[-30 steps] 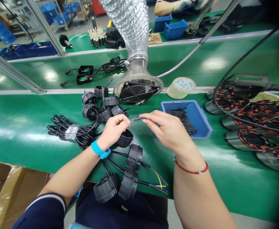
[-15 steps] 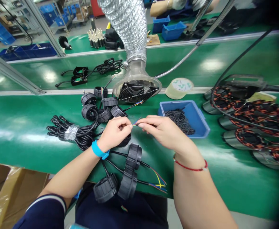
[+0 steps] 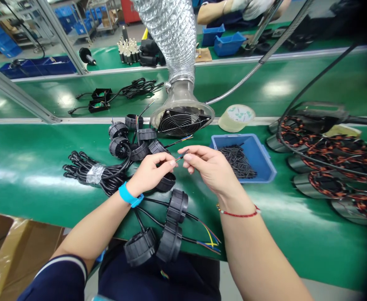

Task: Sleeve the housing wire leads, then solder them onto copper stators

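My left hand [image 3: 150, 172] is closed in a pinch on thin coloured wires [image 3: 178, 158] above the bench. My right hand [image 3: 211, 169] pinches a short thin black tube [image 3: 186, 153] at the wire ends, its other fingers loosely curled. How far the tube sits over the wires is too small to tell. Below the hands lie black ribbed plastic caps [image 3: 168, 242] with cables through them, and coloured wire ends [image 3: 213, 242] fan out to their right. More black caps [image 3: 139, 151] are clustered beyond my left hand. Right of my right hand stands a blue bin [image 3: 267, 169] of short black tubes [image 3: 235, 161].
A fan hood [image 3: 183, 119] on a foil duct hangs just beyond the hands. Left lies a tied bundle of black cables [image 3: 108, 177]; a tape roll [image 3: 236, 118] stands behind the bin. Wound motor stators [image 3: 315, 179] fill the right side. A gloved co-worker [image 3: 221, 10] is across the bench.
My right hand has turned and its fingers have lifted slightly, with the black tube now showing between thumb and finger. My left hand keeps its pinch, its fingers slightly straighter.
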Demonstrator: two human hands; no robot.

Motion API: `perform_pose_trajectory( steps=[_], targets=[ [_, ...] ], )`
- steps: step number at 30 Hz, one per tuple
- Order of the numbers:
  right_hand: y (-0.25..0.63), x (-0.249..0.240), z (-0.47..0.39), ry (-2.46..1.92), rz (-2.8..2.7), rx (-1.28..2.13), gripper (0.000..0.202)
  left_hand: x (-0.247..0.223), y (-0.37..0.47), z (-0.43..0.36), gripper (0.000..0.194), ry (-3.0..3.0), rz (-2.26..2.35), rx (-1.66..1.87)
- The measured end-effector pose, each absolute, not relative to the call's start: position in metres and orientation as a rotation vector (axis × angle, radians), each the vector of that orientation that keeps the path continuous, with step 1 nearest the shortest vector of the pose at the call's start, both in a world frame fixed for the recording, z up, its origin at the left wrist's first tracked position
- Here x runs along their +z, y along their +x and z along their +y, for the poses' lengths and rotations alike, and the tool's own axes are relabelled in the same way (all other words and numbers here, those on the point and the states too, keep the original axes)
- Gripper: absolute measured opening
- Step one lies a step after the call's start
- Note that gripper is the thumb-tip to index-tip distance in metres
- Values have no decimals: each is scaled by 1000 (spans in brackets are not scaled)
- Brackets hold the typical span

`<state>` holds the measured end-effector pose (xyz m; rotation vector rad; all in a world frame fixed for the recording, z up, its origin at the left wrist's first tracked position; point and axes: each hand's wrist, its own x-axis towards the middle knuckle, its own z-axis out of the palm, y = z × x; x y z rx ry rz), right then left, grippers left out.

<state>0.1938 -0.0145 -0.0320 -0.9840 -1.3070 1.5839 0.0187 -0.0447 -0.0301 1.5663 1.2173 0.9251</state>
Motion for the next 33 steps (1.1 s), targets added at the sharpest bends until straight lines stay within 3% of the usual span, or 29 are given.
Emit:
perform_pose_trajectory(
  steps=[6,17,23,28,33],
  targets=[
    [187,-36,-14,-1011,-1205,1496,30,-25,12,-42,20,1741,1309,709],
    [171,-42,-18,-950,-1212,1650,29,-32,16,-41,16,1621,1333,885],
    [188,-39,-14,-953,-1224,1615,46,-30,9,-40,25,1518,1190,870],
    [194,-36,-13,-931,-1170,1587,30,-31,8,-42,28,1539,1065,721],
    [187,-37,-15,-911,-1086,1608,25,-29,10,-41,26,1475,1101,854]
  ],
)
